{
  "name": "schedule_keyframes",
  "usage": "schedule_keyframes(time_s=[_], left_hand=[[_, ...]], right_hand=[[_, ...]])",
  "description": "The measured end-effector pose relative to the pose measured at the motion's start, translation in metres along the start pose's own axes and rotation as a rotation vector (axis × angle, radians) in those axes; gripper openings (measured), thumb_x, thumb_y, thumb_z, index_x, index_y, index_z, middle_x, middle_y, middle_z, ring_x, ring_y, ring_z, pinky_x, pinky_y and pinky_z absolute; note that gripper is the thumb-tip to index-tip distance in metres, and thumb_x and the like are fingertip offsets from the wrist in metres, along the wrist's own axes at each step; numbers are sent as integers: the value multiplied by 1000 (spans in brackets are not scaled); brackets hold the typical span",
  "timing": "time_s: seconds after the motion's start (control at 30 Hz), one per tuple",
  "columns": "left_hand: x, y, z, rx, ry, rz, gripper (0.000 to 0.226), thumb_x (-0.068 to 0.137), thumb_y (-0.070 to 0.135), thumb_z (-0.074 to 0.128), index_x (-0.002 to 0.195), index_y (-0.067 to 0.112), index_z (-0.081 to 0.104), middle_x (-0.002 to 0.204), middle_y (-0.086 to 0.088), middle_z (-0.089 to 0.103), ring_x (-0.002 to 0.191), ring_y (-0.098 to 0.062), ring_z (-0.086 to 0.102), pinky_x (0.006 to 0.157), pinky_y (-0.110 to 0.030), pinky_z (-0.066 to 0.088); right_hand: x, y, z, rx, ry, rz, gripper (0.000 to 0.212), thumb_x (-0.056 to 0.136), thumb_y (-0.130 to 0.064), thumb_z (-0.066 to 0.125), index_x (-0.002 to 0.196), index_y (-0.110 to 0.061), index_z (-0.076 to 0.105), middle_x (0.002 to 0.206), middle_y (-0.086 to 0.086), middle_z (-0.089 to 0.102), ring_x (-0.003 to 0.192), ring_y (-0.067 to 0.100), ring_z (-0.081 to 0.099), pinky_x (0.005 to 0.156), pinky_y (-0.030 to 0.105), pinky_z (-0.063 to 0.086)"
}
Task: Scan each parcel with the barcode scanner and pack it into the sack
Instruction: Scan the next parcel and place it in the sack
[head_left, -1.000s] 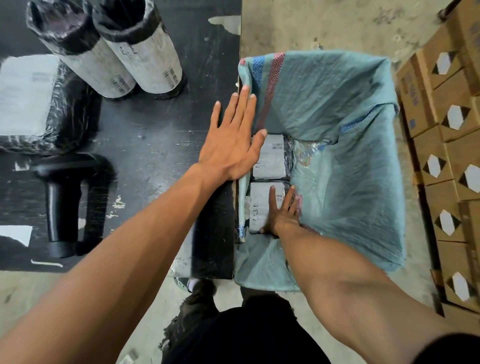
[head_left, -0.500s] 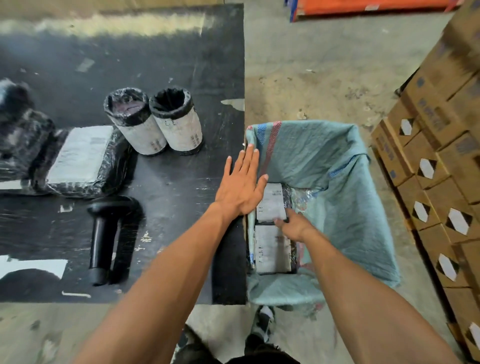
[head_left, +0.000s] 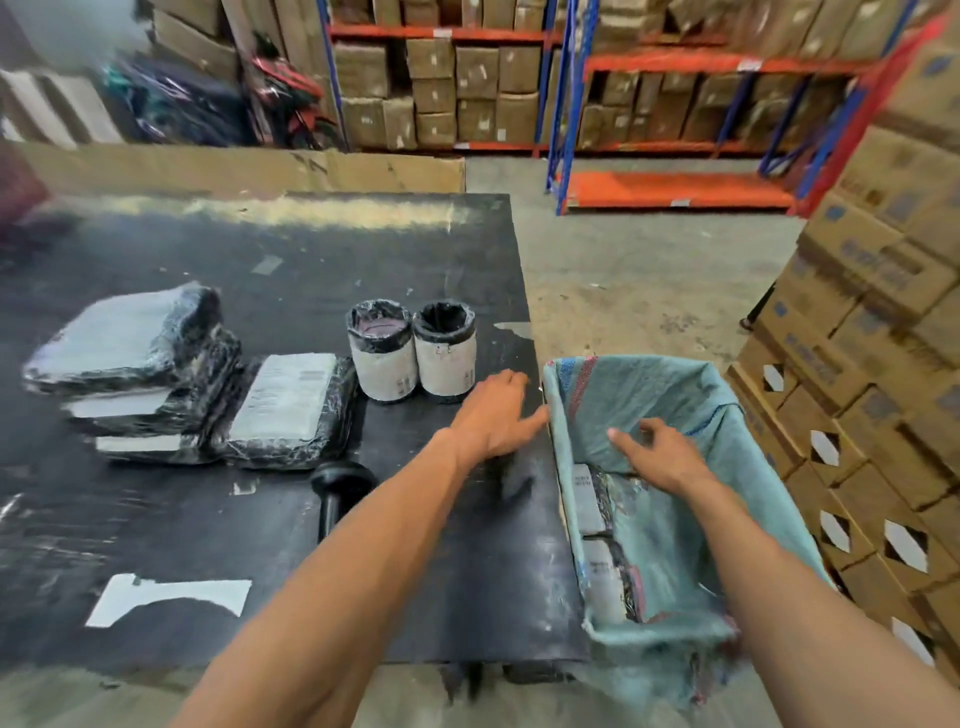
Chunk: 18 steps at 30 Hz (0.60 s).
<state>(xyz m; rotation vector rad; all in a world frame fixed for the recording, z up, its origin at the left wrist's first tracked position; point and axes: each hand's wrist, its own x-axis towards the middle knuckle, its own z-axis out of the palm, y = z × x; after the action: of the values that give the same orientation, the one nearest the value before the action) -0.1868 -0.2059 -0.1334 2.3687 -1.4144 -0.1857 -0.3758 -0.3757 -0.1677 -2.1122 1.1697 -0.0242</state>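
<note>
Two labelled parcels (head_left: 597, 551) lie end to end along the left inner wall of the blue-green woven sack (head_left: 675, 395), which hangs open just off the right edge of the black surface (head_left: 260, 545). Above the sack's mouth the right hand (head_left: 660, 452) hovers with loosely bent fingers, its grip holding nothing. Left of it, over the surface's right edge, the left hand (head_left: 493, 415) is spread and relaxed, its grip also free, fingertips close to the sack's rim. Partly hidden behind the left forearm, the black barcode scanner (head_left: 337, 493) lies on the surface. Farther back, two upright cylindrical parcels (head_left: 413, 351) stand side by side, touching. To their left lies a flat black-wrapped parcel (head_left: 285, 410), and beyond it a stack of flat parcels (head_left: 135, 364). Cardboard boxes (head_left: 857, 364) are stacked at right.
</note>
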Motion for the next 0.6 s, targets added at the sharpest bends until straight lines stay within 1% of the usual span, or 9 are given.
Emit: schedule_keyframes(time_s=[0.07, 0.13, 0.2, 0.27, 0.3, 0.37, 0.47, 0.53, 0.6], left_hand=[[-12, -19, -28, 5, 71, -1, 48, 98, 47, 50, 122, 7, 61, 118, -12, 65, 108, -31, 60, 85, -37, 47], [-26, -45, -56, 35, 167, 0, 39, 97, 45, 52, 109, 11, 67, 105, -8, 70, 99, -30, 65, 76, -36, 49], [-40, -76, -81, 54, 254, -51, 33, 94, 43, 54, 95, 13, 68, 95, -5, 71, 91, -28, 66, 70, -35, 48], [-54, -111, -102, 89, 328, -136, 32, 94, 42, 54, 88, 14, 67, 92, -6, 70, 89, -30, 65, 69, -35, 45], [-62, -128, -111, 104, 356, -185, 32, 94, 42, 53, 88, 13, 66, 95, -8, 70, 91, -32, 65, 70, -36, 45], [-76, -162, -123, 114, 369, -303, 37, 95, 42, 52, 100, 8, 64, 107, -14, 64, 100, -36, 61, 78, -40, 46], [-94, -204, -128, 151, 275, -428, 55, 96, 49, 53, 123, 1, 54, 124, -24, 54, 113, -42, 53, 91, -47, 45], [-102, -220, -124, 166, 208, -446, 66, 96, 56, 51, 133, 2, 49, 131, -28, 51, 119, -44, 50, 99, -48, 42], [-109, -230, -115, 130, 145, -452, 74, 96, 61, 48, 144, 5, 41, 140, -29, 44, 126, -45, 44, 106, -48, 36]], right_hand=[[-12, -32, 0, -1, 36, -48, 83, 97, -68, 60, 157, -11, 47, 158, 13, 54, 148, 33, 47, 120, 45, 38], [-23, -65, 6, 20, 66, -109, 80, 98, -65, 62, 154, -10, 51, 154, 11, 58, 143, 30, 53, 117, 42, 40], [-34, -97, 14, 59, 72, -165, 76, 97, -63, 65, 151, -11, 54, 147, 7, 63, 138, 26, 57, 111, 37, 41], [-47, -130, 28, 90, 22, -203, 74, 96, -65, 66, 151, -17, 54, 142, 2, 65, 136, 24, 58, 108, 35, 42], [-53, -145, 36, 86, -12, -220, 74, 95, -67, 65, 151, -19, 54, 142, 1, 65, 135, 23, 58, 109, 35, 43], [-65, -173, 55, 47, -73, -255, 76, 94, -69, 65, 152, -21, 52, 140, -1, 66, 130, 20, 59, 108, 34, 45], [-81, -208, 86, -35, -156, -299, 79, 92, -70, 65, 154, -24, 49, 132, -4, 67, 121, 16, 60, 101, 30, 46], [-93, -225, 107, -84, -230, -309, 82, 92, -72, 64, 157, -27, 44, 137, -1, 64, 127, 19, 59, 104, 33, 45], [-104, -237, 127, -133, -284, -318, 87, 92, -74, 62, 160, -27, 39, 142, 3, 62, 133, 23, 57, 108, 38, 46]])
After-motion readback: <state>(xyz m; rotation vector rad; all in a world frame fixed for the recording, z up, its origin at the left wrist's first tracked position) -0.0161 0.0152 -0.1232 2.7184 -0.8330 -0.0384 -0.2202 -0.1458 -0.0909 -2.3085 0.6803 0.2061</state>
